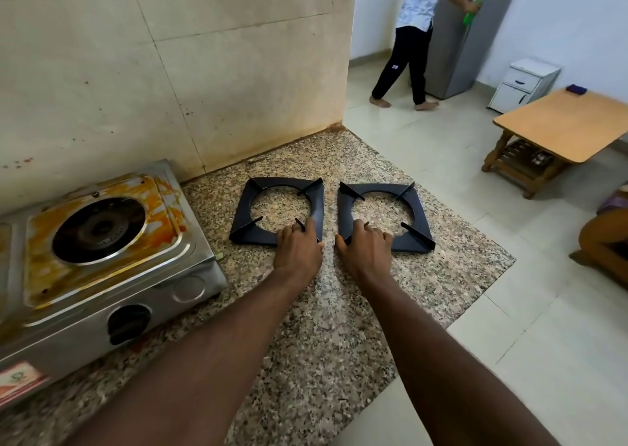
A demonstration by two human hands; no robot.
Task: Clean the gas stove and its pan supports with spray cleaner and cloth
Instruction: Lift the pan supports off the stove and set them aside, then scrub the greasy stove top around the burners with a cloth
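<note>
Our left hand [297, 249] curls its fingers over the near right corner of the left pan support [245, 232]; our right hand [366, 252] grips the near left corner of the right pan support [413, 243]. Both lie flat, side by side, between the gas stove [192, 269] and the right edge of the granite worktop [339, 330]. Black square frames with four prongs, they look stiff, fairly light, likely slick once sprayed; best held by the flat frame.
</note>
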